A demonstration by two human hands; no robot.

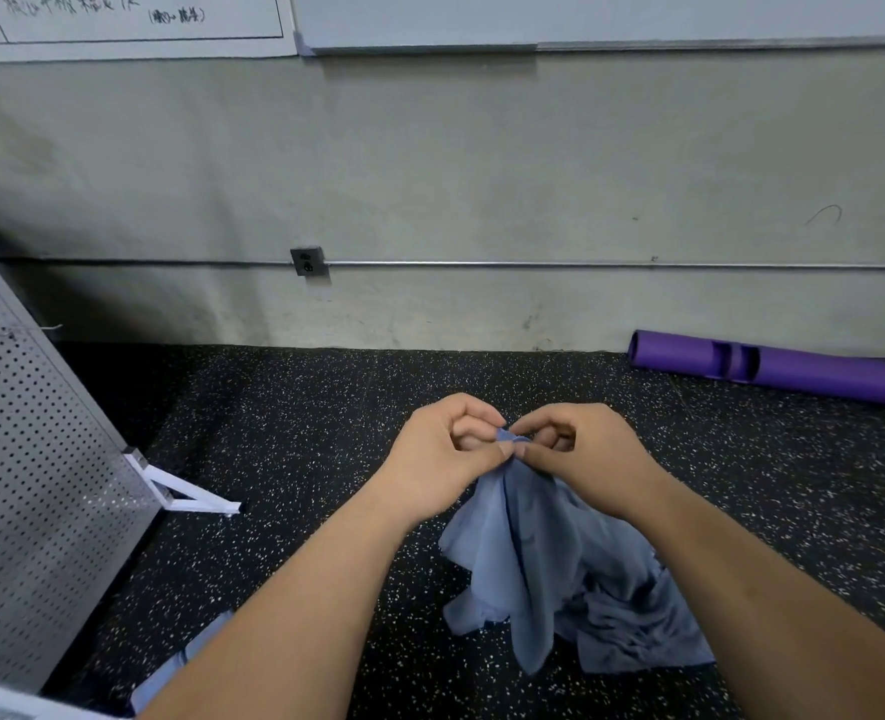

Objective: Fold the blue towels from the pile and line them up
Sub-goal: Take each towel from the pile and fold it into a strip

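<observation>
Hands were close together at the middle of the view. The left hand [450, 449] and the right hand [580, 454] each pinched the same top edge of a blue towel [523, 537] between thumb and forefinger, fingertips almost touching. The towel hung bunched from that grip. Its lower end trailed onto the pile [632, 626] of crumpled blue towels on the speckled black floor [300, 407], just under the right forearm.

With both pinches so near each other, the cloth could fail to open flat, and any fold would likely come out crooked. The trailing end might also drag the pile along if lifted, and so thin a pinch could slip.

No container was in view; the towels lay straight on the floor. A further blue piece [190, 662], possibly a folded towel, showed half hidden under the left forearm.
</observation>
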